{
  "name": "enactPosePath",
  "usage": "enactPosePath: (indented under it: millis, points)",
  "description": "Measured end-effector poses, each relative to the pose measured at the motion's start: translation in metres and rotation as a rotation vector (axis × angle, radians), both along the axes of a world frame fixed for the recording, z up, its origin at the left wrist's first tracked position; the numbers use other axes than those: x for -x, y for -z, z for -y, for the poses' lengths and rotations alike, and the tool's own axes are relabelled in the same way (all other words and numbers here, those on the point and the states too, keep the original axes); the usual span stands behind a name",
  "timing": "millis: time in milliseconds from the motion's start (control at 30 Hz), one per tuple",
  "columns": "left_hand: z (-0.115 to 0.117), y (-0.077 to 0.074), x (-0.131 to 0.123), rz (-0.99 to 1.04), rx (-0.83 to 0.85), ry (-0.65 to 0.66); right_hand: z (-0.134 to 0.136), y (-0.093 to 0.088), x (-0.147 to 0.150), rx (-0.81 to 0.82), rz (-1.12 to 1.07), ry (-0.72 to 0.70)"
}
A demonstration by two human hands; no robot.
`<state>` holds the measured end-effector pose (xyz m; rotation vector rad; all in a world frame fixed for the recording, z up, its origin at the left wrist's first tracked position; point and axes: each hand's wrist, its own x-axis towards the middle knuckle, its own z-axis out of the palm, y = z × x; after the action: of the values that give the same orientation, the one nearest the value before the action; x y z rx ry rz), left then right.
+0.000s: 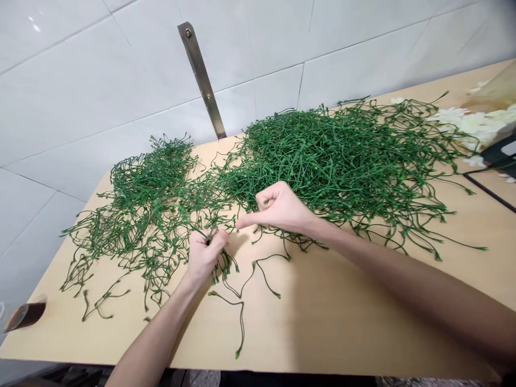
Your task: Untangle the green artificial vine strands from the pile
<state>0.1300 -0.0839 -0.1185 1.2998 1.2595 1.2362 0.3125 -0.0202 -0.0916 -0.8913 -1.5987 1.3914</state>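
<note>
- Green plastic flower stems point(322, 156), forked and knob-tipped, lie mostly in a big tangled heap toward the back and right of the table point(342, 344); we note a smaller heap point(149, 177) to the left, its loose edge spreading toward us.
- Left hand point(203, 255): closed around a small bunch of stems point(226, 264), with ends poking out on either side of the fist.
- Right hand point(280, 207): fingers curled, thumb stretched toward the left hand, the two near but apart. A speck of green shows by the curled fingers; we cannot fairly tell whether a stem is pinched there.
- Step in hand, as we judge it: gathering or sorting stems into the left fist, with the right hand working alongside.
- Next move, in our view, calls for a steady left grip and a light right-hand pinch, since the forked ends look apt to snag on their neighbours.
- A few loose stems point(242, 322) lie on bare wood just in front of the hands, easy for us to pick out singly.
- Around us: white petals point(471, 121) at far right, a cup of dark liquid point(28, 317) at the left edge, a metal bracket point(203, 80) on the tiled wall point(121, 70).
</note>
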Motion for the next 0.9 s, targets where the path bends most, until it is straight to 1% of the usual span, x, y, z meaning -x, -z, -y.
enactPosePath:
  millis: [33, 67, 133, 167, 200, 267, 333, 367, 433, 467, 500, 567, 600, 633, 667, 700, 733, 800, 833, 867, 900]
  points:
    - [0.000, -0.003, -0.001, 0.029, -0.005, -0.024, -0.003, -0.007, -0.007, -0.048, 0.031, 0.020]
    - [0.000, -0.006, -0.003, 0.070, -0.002, -0.023, -0.005, -0.015, -0.013, -0.079, 0.076, -0.024]
    - [0.000, -0.009, -0.008, 0.180, 0.024, 0.030, -0.008, -0.029, -0.025, -0.163, 0.163, -0.071]
    - [0.000, -0.009, -0.010, 0.239, 0.047, 0.068, -0.010, -0.035, -0.030, -0.221, 0.200, -0.045]
    - [-0.001, -0.009, -0.012, 0.295, 0.076, 0.104, -0.013, -0.040, -0.035, -0.292, 0.242, 0.018]
    - [-0.003, -0.008, -0.015, 0.391, 0.151, 0.162, -0.020, -0.044, -0.045, -0.463, 0.368, 0.229]
    - [-0.005, -0.006, -0.015, 0.444, 0.220, 0.203, -0.029, -0.043, -0.056, -0.606, 0.585, 0.442]
    - [-0.006, -0.005, -0.015, 0.457, 0.241, 0.218, -0.034, -0.042, -0.061, -0.636, 0.701, 0.507]
    - [-0.007, -0.004, -0.015, 0.459, 0.246, 0.235, -0.040, -0.040, -0.069, -0.645, 0.874, 0.577]
    - [-0.008, -0.004, -0.015, 0.449, 0.243, 0.237, -0.041, -0.040, -0.072, -0.640, 0.919, 0.596]
    - [-0.008, -0.003, -0.016, 0.440, 0.245, 0.236, -0.041, -0.042, -0.073, -0.646, 0.932, 0.614]
    - [-0.007, -0.004, -0.018, 0.416, 0.263, 0.224, -0.035, -0.048, -0.071, -0.692, 0.879, 0.632]
    - [-0.007, -0.004, -0.019, 0.402, 0.271, 0.217, -0.030, -0.051, -0.068, -0.712, 0.832, 0.611]
    - [-0.006, -0.004, -0.019, 0.383, 0.278, 0.213, -0.024, -0.055, -0.064, -0.717, 0.779, 0.558]
    - [-0.006, -0.004, -0.020, 0.363, 0.284, 0.214, -0.018, -0.058, -0.058, -0.686, 0.734, 0.460]
    - [-0.005, -0.004, -0.020, 0.339, 0.288, 0.220, -0.011, -0.060, -0.052, -0.619, 0.699, 0.322]
    - [-0.005, -0.004, -0.019, 0.310, 0.289, 0.231, -0.005, -0.061, -0.046, -0.522, 0.672, 0.149]
    - [-0.004, -0.003, -0.017, 0.245, 0.288, 0.246, 0.005, -0.059, -0.035, -0.346, 0.635, -0.182]
    - [-0.004, -0.003, -0.016, 0.202, 0.287, 0.244, 0.008, -0.056, -0.030, -0.282, 0.635, -0.316]
    - [-0.004, -0.002, -0.015, 0.158, 0.288, 0.235, 0.011, -0.052, -0.026, -0.248, 0.636, -0.409]
    - [-0.004, -0.002, -0.014, 0.122, 0.291, 0.225, 0.012, -0.049, -0.023, -0.234, 0.628, -0.463]
